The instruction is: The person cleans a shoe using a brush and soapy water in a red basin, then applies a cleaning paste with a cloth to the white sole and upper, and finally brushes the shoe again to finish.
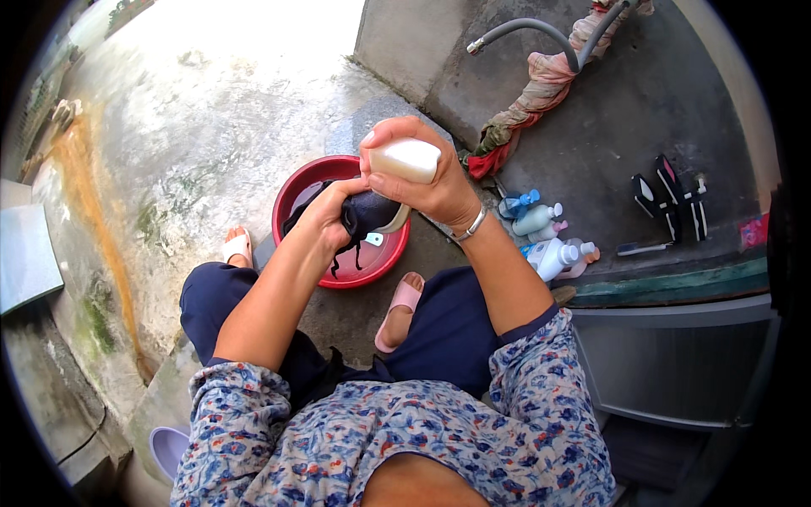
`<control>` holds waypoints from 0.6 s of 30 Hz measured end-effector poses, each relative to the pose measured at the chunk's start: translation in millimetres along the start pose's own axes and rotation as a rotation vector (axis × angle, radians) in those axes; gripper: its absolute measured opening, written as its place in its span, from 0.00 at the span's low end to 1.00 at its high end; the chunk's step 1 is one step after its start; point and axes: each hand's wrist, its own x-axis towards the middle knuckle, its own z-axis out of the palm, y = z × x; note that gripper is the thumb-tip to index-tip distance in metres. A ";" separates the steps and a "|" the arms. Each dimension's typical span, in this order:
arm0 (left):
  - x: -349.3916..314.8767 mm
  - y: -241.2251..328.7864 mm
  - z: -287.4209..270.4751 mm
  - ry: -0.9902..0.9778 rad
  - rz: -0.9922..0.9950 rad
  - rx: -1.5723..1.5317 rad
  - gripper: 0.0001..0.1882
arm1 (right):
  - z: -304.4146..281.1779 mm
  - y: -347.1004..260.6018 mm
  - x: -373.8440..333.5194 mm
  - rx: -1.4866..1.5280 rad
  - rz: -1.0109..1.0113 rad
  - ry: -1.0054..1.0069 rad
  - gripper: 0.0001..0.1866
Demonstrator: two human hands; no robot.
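White block (pixel 405 160) btwn R fingers (pixel 399 128), shoe (pixel 370 211) in L (pixel 325 213)

The basin (pixel 380 262) lies ahead of the right slipper (pixel 407 294), left of the bottles (pixel 534 221), the hose (pixel 557 38) beyond them.

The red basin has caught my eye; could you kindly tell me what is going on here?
The person's left hand grips a dark shoe-like item over the red basin. The right hand holds a white block close to it; whether they touch is unclear. Several bottles are grouped to the right.
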 end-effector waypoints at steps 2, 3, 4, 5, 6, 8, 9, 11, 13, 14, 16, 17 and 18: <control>6.5 0.2 -4.2 -0.039 0.039 -0.068 0.17 | 2.4 -3.6 6.0 -0.075 -0.019 -0.064 0.19; 4.7 1.5 -2.4 -0.012 0.057 -0.094 0.16 | 2.2 -3.7 7.7 -0.084 -0.031 -0.064 0.18; 5.3 2.3 -4.6 -0.012 0.056 -0.091 0.16 | 3.8 -2.7 3.5 -0.084 -0.034 -0.062 0.18; 6.6 6.5 -6.5 -0.043 0.080 -0.154 0.15 | 6.0 -1.2 -2.5 -0.122 0.006 -0.088 0.18; 6.9 11.8 -7.8 -0.074 0.104 -0.217 0.15 | 8.6 -1.7 -7.3 -0.160 0.046 -0.114 0.17; 7.8 23.3 -9.9 -0.063 0.088 -0.230 0.13 | 5.5 -7.8 -9.9 -0.248 0.056 -0.123 0.19; 9.4 26.1 -12.5 -0.100 0.061 -0.261 0.12 | 2.9 -8.7 -9.6 -0.200 0.022 0.001 0.20; 9.2 23.5 -6.2 -0.005 0.099 -0.274 0.12 | 1.1 -17.7 -2.1 -0.121 -0.047 0.257 0.21; 11.7 18.0 -13.1 -0.031 0.090 -0.294 0.12 | 1.0 -21.4 15.8 -0.119 -0.163 0.312 0.20; 12.7 15.7 -12.1 -0.060 0.074 -0.312 0.13 | 3.2 -19.9 22.8 -0.093 -0.200 0.316 0.20; 12.3 14.5 -10.4 -0.076 0.038 -0.302 0.13 | 12.0 -11.3 27.9 -0.151 -0.175 0.285 0.20; 11.8 17.1 -12.3 -0.113 0.026 -0.370 0.13 | 15.7 -6.6 29.1 -0.197 -0.146 0.240 0.19; 11.1 20.1 -13.7 -0.150 0.014 -0.440 0.12 | 19.0 -3.5 25.5 -0.197 -0.146 0.240 0.19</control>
